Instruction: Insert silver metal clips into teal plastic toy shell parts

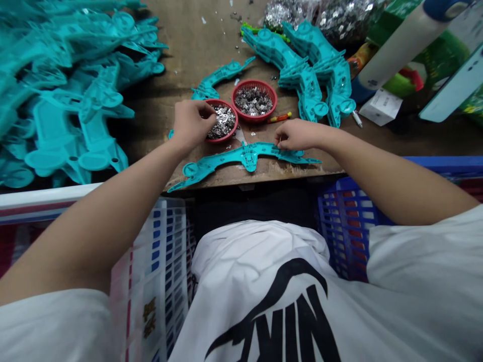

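Observation:
A curved teal plastic part lies along the table's near edge. My right hand is pinched at its right arm; whatever is between the fingertips is too small to make out. My left hand reaches over the left rim of a red basket of small shiny metal pieces, thumb and finger close together, with anything between them hidden. A second red basket of metal pieces touches it on the right. Behind the left basket lies another teal part.
Teal parts are heaped at the left, and more are stacked at the back right. Bags of metal pieces, a white-and-blue cylinder and a small white box stand beyond. White and blue crates flank my lap.

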`<state>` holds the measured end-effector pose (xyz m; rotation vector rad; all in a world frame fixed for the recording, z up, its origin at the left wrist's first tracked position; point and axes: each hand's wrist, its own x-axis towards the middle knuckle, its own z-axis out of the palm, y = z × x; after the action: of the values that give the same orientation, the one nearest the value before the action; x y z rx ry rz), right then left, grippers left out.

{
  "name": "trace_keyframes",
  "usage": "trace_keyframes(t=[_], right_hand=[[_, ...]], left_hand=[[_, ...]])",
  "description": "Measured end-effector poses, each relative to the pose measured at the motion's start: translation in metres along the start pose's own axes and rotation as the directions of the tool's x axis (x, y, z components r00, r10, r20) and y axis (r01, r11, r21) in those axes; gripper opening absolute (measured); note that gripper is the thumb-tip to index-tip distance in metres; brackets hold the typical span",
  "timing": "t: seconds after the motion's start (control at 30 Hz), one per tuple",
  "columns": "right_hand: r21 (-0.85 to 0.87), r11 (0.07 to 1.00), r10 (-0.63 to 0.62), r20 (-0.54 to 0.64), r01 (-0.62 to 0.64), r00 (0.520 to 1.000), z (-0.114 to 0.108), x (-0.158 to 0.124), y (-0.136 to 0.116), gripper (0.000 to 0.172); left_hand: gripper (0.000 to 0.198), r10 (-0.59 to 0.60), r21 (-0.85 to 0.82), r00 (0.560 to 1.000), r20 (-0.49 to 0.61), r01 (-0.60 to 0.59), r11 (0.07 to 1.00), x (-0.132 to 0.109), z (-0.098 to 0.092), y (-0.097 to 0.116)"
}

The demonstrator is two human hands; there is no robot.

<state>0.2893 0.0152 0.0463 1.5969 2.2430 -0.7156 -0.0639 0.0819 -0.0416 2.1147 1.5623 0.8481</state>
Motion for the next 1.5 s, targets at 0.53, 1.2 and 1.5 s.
trace_keyframes(t=[0.53,1.2,1.5], right_hand=[[0.177,0.934,-0.215,-0.421,0.312,0.881,0.009,-0.008,-0.013,0.052],[0.018,0.971,-0.219,-0.314,0.237,0.924,0.0,-0.029,-0.049,0.056],[0.08,0.933,-0.325,-0.226,0.35,0.918,-0.007,-0.023,-0.034,0.053]], left_hand=[[0.047,0.218,-0.312,0.969,0.119,-0.171,0.934,-0.039,0.021,0.056],[0.046,0.207,-0.555,0.879,0.43,0.077,0.828,-0.076,0.002,0.117],[0.039,0.194,-0.493,0.884,0.426,0.047,0.869,-0.075,0.008,0.105]])
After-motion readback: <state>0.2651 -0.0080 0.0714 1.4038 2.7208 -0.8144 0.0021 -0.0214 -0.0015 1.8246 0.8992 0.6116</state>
